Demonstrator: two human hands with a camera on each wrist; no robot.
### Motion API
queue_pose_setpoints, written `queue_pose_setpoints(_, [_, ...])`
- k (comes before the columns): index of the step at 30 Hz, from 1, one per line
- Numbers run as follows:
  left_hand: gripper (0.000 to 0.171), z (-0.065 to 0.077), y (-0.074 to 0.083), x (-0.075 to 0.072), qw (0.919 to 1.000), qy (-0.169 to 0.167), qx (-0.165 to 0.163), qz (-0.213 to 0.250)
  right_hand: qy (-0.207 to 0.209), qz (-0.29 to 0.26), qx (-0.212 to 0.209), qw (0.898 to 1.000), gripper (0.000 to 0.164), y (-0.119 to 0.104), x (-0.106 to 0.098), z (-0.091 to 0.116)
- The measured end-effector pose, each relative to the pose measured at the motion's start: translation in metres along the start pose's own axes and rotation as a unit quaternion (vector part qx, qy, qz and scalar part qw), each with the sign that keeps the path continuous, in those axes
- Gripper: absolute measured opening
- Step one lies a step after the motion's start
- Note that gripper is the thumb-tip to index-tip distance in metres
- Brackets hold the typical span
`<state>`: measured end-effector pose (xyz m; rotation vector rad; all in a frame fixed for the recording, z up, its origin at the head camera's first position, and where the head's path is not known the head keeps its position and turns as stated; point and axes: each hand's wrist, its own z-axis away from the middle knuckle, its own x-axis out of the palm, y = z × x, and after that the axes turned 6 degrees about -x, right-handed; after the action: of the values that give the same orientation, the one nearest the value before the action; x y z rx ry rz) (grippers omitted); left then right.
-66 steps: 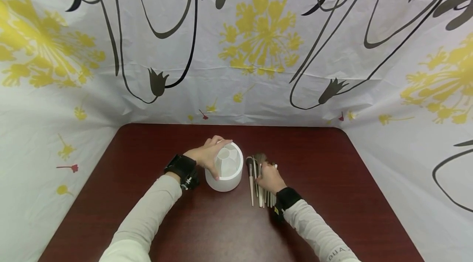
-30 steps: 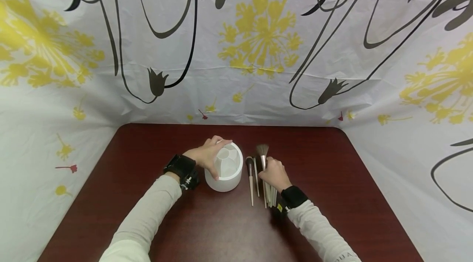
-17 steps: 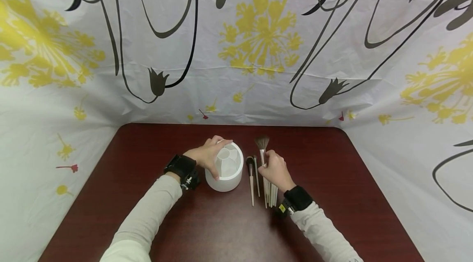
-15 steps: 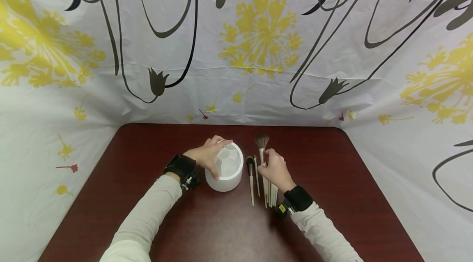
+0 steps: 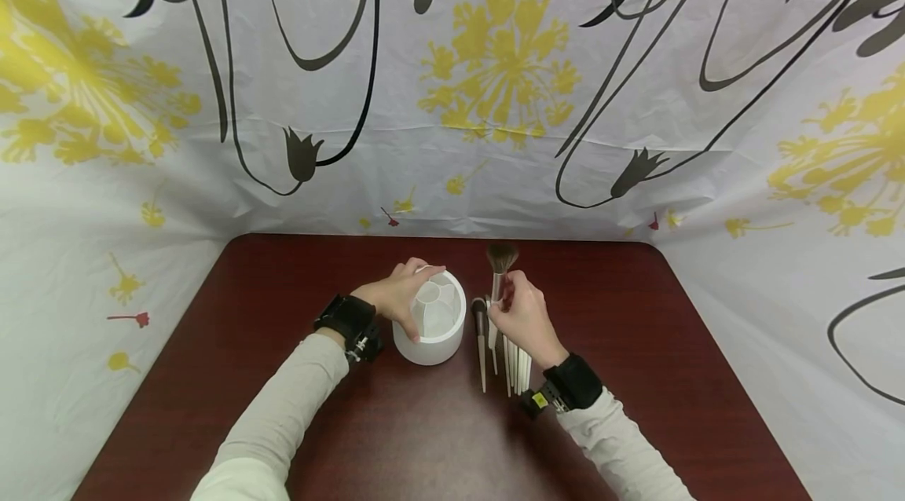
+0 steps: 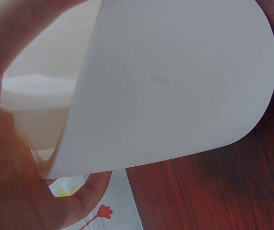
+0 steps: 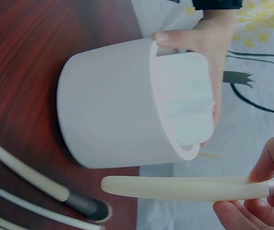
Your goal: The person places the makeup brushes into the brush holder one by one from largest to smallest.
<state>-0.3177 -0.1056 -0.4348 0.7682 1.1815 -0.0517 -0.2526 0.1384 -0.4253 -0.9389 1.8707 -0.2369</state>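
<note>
A white round brush holder [image 5: 433,350] with inner compartments stands on the table, its dividers showing from above. My left hand [image 5: 396,298] grips its rim from the left, thumb on the near side and fingers on the far side. To the right of the holder, my right hand [image 5: 526,320] pinches a makeup brush [image 5: 502,257] near its metal collar, the wide fluffy bristles pointing up. In the right wrist view the pale handle [image 7: 185,188] of that brush points toward the holder [image 7: 110,105], its tip above the tabletop.
Several makeup brushes with pale handles [image 5: 519,371] lie side by side under my right hand. A dark-headed brush [image 5: 480,328] lies nearest the holder. Behind the dark red wooden table [image 5: 339,422] hangs a white floral cloth [image 5: 438,171].
My right hand has taken the fluffy makeup brush out of the row and raised it, shifting slightly left toward the holder. The left hand and the holder have stayed in place.
</note>
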Motion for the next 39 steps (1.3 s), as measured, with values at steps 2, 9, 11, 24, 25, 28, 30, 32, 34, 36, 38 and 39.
queue_pose_setpoints(2, [0.124,0.0,0.0,0.0,1.0,0.003,0.004,-0.002,0.012,-0.009,-0.01,1.0,0.031,-0.003,-0.001,-0.003])
queue_pose_setpoints(9, [0.124,0.0,-0.001,0.0,0.9999,0.007,0.008,-0.011,0.032,-0.027,-0.038,0.998,0.031,-0.013,-0.004,-0.01])
queue_pose_setpoints(11, [0.124,0.0,0.0,-0.001,0.9999,0.006,0.007,-0.011,0.034,-0.033,-0.045,0.998,0.033,-0.015,-0.004,-0.011])
queue_pose_setpoints(24, [0.124,0.0,-0.002,0.0,0.9999,0.005,0.01,-0.012,0.058,-0.045,-0.064,0.995,0.037,-0.025,0.001,-0.017])
queue_pose_setpoints(25, [0.124,0.0,-0.002,0.0,0.9999,0.005,0.01,-0.011,0.059,-0.046,-0.066,0.995,0.037,-0.025,0.001,-0.017])
queue_pose_setpoints(28, [0.124,0.0,-0.002,0.0,0.9999,0.005,0.01,-0.012,0.058,-0.054,-0.076,0.994,0.033,-0.024,0.004,-0.017])
queue_pose_setpoints(30, [0.124,0.0,-0.002,0.0,0.9999,0.006,0.009,-0.013,0.053,-0.06,-0.082,0.993,0.033,-0.024,0.005,-0.017])
queue_pose_setpoints(32, [0.124,0.0,-0.001,0.0,0.9998,0.007,0.008,-0.015,0.05,-0.064,-0.08,0.993,0.033,-0.022,0.007,-0.017])
queue_pose_setpoints(34, [0.124,0.001,-0.001,0.0,0.9998,0.006,0.007,-0.016,0.05,-0.063,-0.077,0.994,0.032,-0.021,0.009,-0.017])
queue_pose_setpoints(36, [0.124,0.001,0.0,0.0,0.9999,0.007,0.007,-0.014,0.052,-0.063,-0.075,0.994,0.03,-0.02,0.01,-0.016])
queue_pose_setpoints(38, [0.124,0.001,0.001,-0.001,0.9999,0.007,0.008,-0.011,0.053,-0.063,-0.072,0.994,0.027,-0.018,0.012,-0.016])
queue_pose_setpoints(39, [0.124,0.001,0.001,-0.001,0.9999,0.006,0.008,-0.01,0.052,-0.065,-0.072,0.994,0.026,-0.018,0.013,-0.016])
